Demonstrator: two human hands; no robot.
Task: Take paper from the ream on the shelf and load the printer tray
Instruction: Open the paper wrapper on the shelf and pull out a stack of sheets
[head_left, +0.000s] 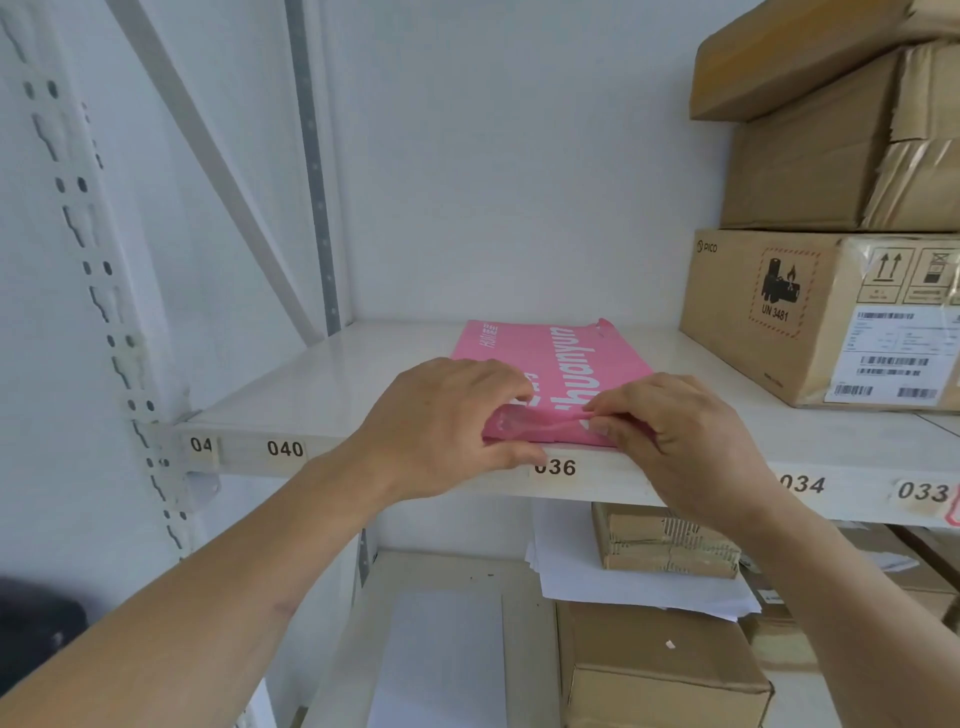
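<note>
A pink-wrapped paper ream (550, 358) with white lettering lies flat on the white shelf (332, 384), its near end at the shelf's front edge. My left hand (441, 426) rests on the ream's near left corner, fingers curled onto the wrapper. My right hand (675, 431) pinches the wrapper's folded flap at the near end between thumb and fingers. Both hands cover the ream's front end. No printer or tray is in view.
Stacked cardboard boxes (821, 317) stand on the shelf right of the ream. On the lower shelf lie loose white sheets (623, 582) and more cardboard boxes (660, 670). A perforated shelf upright (104, 291) runs down the left. Number labels line the shelf edge.
</note>
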